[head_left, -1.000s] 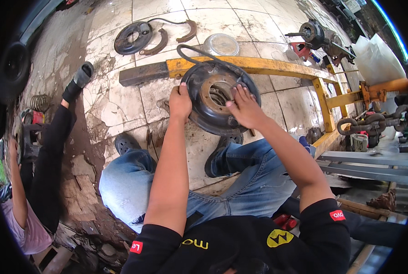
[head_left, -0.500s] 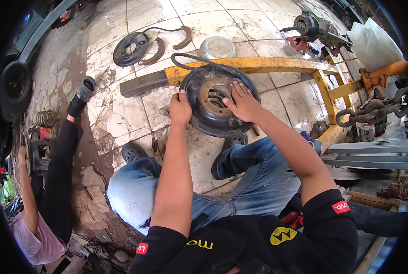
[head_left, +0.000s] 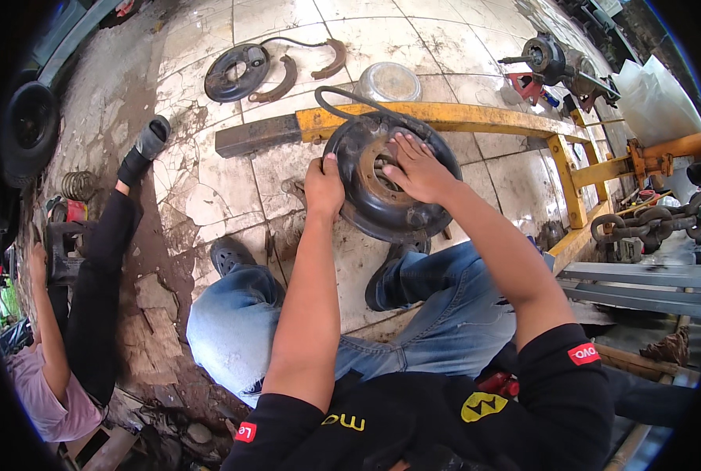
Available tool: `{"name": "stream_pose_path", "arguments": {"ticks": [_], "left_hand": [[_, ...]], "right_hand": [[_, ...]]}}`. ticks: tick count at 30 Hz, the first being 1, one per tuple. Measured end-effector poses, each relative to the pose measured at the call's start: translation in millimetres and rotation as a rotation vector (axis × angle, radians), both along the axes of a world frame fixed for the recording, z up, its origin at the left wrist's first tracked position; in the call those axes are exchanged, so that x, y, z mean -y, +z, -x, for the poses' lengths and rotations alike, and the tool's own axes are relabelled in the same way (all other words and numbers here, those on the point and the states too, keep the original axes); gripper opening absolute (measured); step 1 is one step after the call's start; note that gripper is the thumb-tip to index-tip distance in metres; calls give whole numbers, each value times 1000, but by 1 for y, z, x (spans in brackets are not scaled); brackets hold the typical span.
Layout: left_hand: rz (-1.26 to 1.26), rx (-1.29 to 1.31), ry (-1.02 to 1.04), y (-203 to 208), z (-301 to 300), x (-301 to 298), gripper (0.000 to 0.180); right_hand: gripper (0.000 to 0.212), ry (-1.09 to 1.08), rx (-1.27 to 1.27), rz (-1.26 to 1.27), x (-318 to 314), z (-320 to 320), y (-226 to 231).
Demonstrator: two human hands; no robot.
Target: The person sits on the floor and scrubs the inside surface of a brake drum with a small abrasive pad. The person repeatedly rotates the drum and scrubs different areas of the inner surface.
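A round black brake backing plate (head_left: 370, 216) with a rusty centre ring and a black cable looping from its top is tilted in front of me, above my shoes. My left hand (head_left: 323, 187) grips its left rim, thumb on the upper face and the other fingers hidden behind the edge. Across the right part of the plate lies my right hand (head_left: 422, 171), palm down with fingers stretched out and the thumb near the centre hole. Whatever shows inside that hole is too small to name.
Behind the plate runs a yellow steel frame (head_left: 460, 118) with a dark end. Beyond it are a silver round cover (head_left: 389, 82), two curved brake shoes (head_left: 278, 82) and another backing plate (head_left: 238, 73). A heavy chain (head_left: 649, 224) hangs at right. A person (head_left: 56, 377) sits at left.
The whole view has shifted slightly, so most things appear a little further right. Both hands keep nearly the same places on the backing plate.
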State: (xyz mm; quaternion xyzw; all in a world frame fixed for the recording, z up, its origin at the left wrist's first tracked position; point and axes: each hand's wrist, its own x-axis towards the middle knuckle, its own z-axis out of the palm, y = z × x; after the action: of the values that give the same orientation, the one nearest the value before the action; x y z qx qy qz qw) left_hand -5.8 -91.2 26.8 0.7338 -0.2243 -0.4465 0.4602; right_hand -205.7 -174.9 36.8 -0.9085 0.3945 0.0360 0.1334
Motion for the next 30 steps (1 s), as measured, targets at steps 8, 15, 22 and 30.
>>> {"name": "stream_pose_path", "arguments": {"ticks": [8, 15, 22, 30], "left_hand": [[5, 24, 22, 8, 3, -5, 45], [7, -19, 95, -1, -2, 0, 45], [-17, -37, 78, 12, 2, -1, 45], [74, 73, 82, -16, -5, -1, 49]], "right_hand": [[78, -31, -52, -60, -24, 27, 16], [78, -36, -32, -85, -20, 28, 12], [79, 118, -41, -210, -79, 43, 44], [80, 224, -28, -197, -79, 26, 40]]}}
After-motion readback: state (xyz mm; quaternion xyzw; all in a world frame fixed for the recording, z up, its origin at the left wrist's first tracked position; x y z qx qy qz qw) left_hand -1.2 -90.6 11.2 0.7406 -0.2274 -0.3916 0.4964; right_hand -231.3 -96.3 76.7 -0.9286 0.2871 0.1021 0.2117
